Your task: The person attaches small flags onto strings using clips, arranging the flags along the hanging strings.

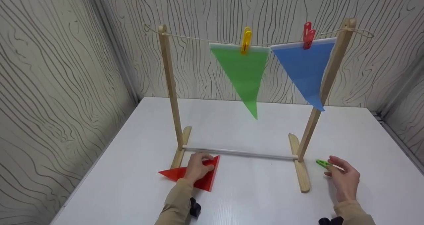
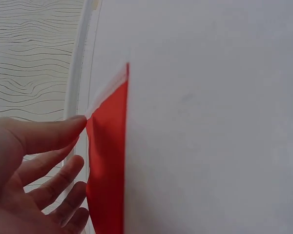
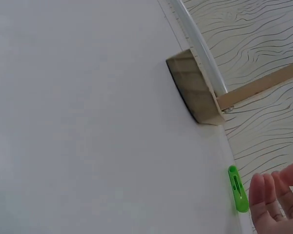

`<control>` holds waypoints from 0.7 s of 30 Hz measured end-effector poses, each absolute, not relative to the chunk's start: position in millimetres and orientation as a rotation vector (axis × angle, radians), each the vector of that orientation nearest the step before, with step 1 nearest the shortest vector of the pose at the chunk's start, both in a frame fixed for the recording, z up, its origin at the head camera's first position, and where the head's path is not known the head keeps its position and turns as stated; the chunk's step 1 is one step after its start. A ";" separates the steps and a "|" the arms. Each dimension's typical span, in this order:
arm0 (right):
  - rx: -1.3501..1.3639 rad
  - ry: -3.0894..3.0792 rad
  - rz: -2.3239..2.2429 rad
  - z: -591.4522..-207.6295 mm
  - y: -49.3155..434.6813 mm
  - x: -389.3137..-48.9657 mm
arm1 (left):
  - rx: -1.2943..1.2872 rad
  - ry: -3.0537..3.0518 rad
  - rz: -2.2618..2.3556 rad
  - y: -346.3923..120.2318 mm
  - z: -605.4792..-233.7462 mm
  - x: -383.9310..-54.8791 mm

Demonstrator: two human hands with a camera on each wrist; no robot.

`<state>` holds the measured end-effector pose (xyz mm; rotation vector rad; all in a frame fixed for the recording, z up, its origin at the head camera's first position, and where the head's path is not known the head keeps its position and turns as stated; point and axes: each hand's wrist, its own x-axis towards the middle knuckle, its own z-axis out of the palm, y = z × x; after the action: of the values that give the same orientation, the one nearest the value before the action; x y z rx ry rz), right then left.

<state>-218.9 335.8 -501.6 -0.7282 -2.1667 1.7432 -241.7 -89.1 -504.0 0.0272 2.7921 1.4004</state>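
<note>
My left hand (image 1: pixel 198 168) pinches a red triangular pennant (image 1: pixel 209 178) near its white-hemmed short edge. Up close in the left wrist view, the thumb tip meets the pennant (image 2: pixel 107 161) at the hem and the other fingers lie loosely beside it. The pennant's point faces left in the head view. On the right, my right hand (image 1: pixel 346 178) is just beside a small green clothespin (image 1: pixel 322 163), fingertips close to its end. In the right wrist view the fingers (image 3: pixel 261 195) are fairly straight, to the right of the clothespin (image 3: pixel 238 190).
A wooden stand carries a string between a left post (image 1: pixel 170 86) and a right post (image 1: pixel 331 72). A green pennant (image 1: pixel 243 69) hangs by a yellow clothespin (image 1: pixel 246 41), a blue one (image 1: pixel 303 66) by a red clothespin (image 1: pixel 308 36). A white rod (image 1: pixel 238 153) joins the feet.
</note>
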 end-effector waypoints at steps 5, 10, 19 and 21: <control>-0.797 -2.310 1.556 -503.1 343.1 -218.3 | 0.023 2.796 1.411 -89.2 -504.1 -242.4; -0.792 -2.431 1.462 -506.0 348.5 -219.2 | 0.028 2.795 1.412 -88.6 -503.7 -241.6; -0.697 -2.619 1.333 -507.5 352.9 -223.0 | 0.045 2.890 1.224 -84.4 -503.0 -241.2; -0.690 -2.643 1.321 -507.3 353.8 -222.8 | 0.060 2.903 1.198 -84.0 -502.4 -241.2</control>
<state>-222.8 353.8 -507.3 -0.6903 -2.6433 1.3214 -241.2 -84.0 -502.4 0.0605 2.9033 1.1980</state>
